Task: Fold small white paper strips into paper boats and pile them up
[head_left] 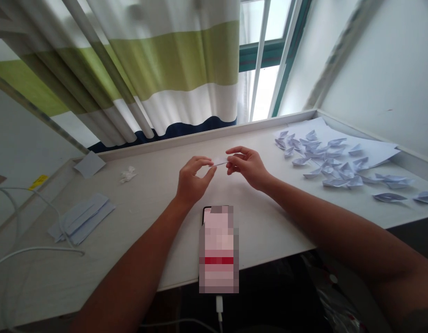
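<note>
Between my two hands, just above the white table point(172, 175), is a small piece of folded white paper point(220, 162). My left hand point(195, 179) pinches its left end between thumb and fingertips. At the other end, the fingers of my right hand point(247, 165) are closed on the paper. The paper is seen nearly edge-on, so its folds are hard to make out. Several small folded paper boats point(333, 159) lie in a cluster on the right side of the table, some on top of flat white sheets point(314, 127).
A phone point(219, 245), its screen blurred, lies at the front edge with a white cable point(219, 304) below. On the left are a stack of paper strips point(84, 217), a crumpled paper point(127, 175), a paper square point(89, 164) and loose cables point(40, 249). A curtain point(179, 64) hangs behind.
</note>
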`<control>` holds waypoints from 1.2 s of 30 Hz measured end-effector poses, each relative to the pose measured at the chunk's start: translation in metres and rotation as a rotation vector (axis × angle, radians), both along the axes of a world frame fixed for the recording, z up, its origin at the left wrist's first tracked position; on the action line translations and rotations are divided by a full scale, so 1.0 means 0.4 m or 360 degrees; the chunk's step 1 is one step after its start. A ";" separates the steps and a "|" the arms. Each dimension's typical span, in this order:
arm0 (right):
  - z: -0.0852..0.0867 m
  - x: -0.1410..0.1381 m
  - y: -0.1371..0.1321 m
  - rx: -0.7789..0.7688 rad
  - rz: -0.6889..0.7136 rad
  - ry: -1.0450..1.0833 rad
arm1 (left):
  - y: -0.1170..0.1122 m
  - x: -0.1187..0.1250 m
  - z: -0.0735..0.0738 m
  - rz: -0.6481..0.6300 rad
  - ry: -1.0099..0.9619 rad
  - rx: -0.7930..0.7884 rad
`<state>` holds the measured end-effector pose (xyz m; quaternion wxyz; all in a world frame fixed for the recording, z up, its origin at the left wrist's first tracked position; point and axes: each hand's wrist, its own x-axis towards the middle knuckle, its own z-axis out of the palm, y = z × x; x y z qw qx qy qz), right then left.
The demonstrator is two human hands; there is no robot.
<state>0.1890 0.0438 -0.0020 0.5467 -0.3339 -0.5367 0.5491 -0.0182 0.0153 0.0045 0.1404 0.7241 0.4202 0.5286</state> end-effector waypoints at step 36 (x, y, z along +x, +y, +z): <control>-0.003 0.006 -0.017 0.0617 0.0069 -0.0753 | 0.005 0.021 -0.012 -0.0490 -0.0651 -0.0861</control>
